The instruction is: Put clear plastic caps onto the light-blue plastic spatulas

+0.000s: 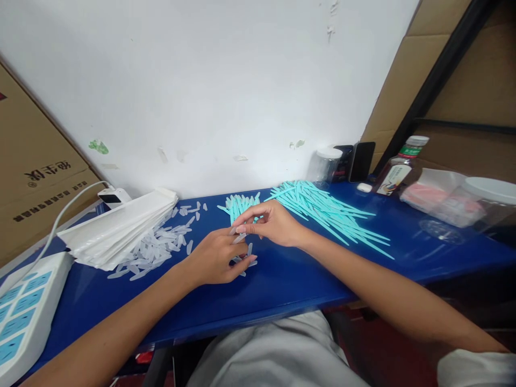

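Note:
My left hand (215,256) rests on the blue table (282,285), fingers curled around a few small clear plastic caps (246,258). My right hand (274,221) meets it from the right, its fingertips pinched together on a clear cap at the left hand's fingertips. Just behind both hands lies a short bundle of teal sticks with caps (239,205). A large fan of long teal sticks (326,210) spreads out to the right.
A heap of loose clear caps (155,247) and a stack of white packets (121,228) lie at the left. A power strip (22,312) sits at the left corner. Jars (324,165), a phone (362,160), a bottle (399,172) and clear containers (463,201) line the back right.

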The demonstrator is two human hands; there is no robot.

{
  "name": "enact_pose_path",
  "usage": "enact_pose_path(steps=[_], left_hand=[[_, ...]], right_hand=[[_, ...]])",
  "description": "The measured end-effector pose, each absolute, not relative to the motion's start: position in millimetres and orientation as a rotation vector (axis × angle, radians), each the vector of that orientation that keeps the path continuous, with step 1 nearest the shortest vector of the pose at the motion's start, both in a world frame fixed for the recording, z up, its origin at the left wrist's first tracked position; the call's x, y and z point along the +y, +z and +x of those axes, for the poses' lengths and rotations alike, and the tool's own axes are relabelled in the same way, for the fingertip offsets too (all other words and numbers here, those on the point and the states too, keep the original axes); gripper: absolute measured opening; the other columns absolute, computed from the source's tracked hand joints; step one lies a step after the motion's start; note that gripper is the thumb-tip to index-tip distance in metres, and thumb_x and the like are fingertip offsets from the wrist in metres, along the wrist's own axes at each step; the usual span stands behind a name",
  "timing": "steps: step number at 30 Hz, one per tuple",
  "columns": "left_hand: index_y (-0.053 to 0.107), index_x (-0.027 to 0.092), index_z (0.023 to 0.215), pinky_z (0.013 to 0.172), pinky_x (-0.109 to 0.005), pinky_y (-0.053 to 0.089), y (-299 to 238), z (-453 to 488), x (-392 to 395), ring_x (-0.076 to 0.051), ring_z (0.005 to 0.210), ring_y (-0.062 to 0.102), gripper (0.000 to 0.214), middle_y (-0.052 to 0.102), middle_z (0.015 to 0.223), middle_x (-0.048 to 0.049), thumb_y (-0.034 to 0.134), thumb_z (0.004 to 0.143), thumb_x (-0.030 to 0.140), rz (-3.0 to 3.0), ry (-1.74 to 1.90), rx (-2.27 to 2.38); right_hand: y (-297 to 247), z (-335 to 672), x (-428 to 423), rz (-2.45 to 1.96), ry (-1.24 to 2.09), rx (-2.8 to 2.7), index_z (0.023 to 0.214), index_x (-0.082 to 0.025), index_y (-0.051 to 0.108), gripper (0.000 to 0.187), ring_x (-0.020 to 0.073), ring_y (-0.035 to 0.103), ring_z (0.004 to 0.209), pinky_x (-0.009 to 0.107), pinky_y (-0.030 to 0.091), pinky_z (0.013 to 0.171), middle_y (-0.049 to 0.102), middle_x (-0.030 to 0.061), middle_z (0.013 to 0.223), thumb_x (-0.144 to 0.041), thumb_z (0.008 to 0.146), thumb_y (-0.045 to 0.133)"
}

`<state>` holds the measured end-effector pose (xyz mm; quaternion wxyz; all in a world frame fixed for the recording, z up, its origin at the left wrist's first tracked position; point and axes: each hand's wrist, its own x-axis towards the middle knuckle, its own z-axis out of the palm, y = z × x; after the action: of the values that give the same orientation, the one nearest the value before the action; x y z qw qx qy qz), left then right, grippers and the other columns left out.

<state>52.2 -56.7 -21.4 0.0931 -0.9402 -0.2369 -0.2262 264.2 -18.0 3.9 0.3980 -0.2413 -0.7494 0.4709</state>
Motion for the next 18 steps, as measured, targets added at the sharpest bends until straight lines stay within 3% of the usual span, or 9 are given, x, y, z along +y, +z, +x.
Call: enact_pose_path(steps=[7, 10, 13, 16, 18], left_hand=[[0.062, 0.019, 0.074, 0.069, -0.033, 0.050, -22, 54, -58, -0.017, 0.068, 0.063, 0.032, 0.067, 0.070, -0.0020, 0.058, 0.102, 0.033, -2.771, -0.705, -0.683], [0.063, 0.019, 0.074, 0.067, -0.033, 0.048, -21, 52, -57, -0.017, 0.067, 0.060, 0.032, 0.063, 0.068, -0.0027, 0.057, 0.102, 0.033, -2.733, -0.703, -0.690], [0.064, 0.019, 0.074, 0.068, -0.035, 0.046, -16, 47, -54, -0.018, 0.066, 0.056, 0.031, 0.060, 0.067, -0.0028, 0.058, 0.101, 0.033, -2.664, -0.685, -0.713], [0.063, 0.019, 0.072, 0.068, -0.036, 0.042, -10, 41, -48, -0.018, 0.066, 0.052, 0.031, 0.058, 0.067, -0.0027, 0.059, 0.100, 0.033, -2.613, -0.676, -0.756], [0.062, 0.019, 0.071, 0.067, -0.037, 0.039, -8, 37, -44, -0.018, 0.066, 0.051, 0.032, 0.058, 0.067, -0.0024, 0.059, 0.100, 0.033, -2.588, -0.680, -0.765]], right_hand=[[7, 265, -19, -0.573, 1.169, -1.948, 0.097, -0.019, 0.084, 0.018, 0.0164, 0.066, 0.079, 0.025, 0.048, 0.062, 0.079, 0.0060, 0.093, -0.032, 0.084, 0.083], [9, 270, -16, -0.602, 1.101, -1.980, 0.111, -0.019, 0.081, 0.026, 0.0139, 0.063, 0.075, 0.025, 0.048, 0.063, 0.077, 0.0063, 0.100, -0.034, 0.091, 0.076], [9, 278, -9, -0.732, 0.900, -2.056, 0.106, -0.015, 0.078, 0.022, 0.0129, 0.060, 0.072, 0.025, 0.047, 0.065, 0.075, 0.0057, 0.093, -0.030, 0.098, 0.066], [3, 284, -3, -0.734, 0.766, -2.411, 0.101, -0.015, 0.078, 0.013, 0.0128, 0.059, 0.073, 0.025, 0.045, 0.068, 0.072, 0.0043, 0.090, -0.022, 0.093, 0.071], [-1, 284, -2, -0.661, 0.789, -2.642, 0.108, -0.016, 0.078, 0.021, 0.0122, 0.058, 0.073, 0.025, 0.045, 0.069, 0.069, 0.0049, 0.096, -0.020, 0.088, 0.078]])
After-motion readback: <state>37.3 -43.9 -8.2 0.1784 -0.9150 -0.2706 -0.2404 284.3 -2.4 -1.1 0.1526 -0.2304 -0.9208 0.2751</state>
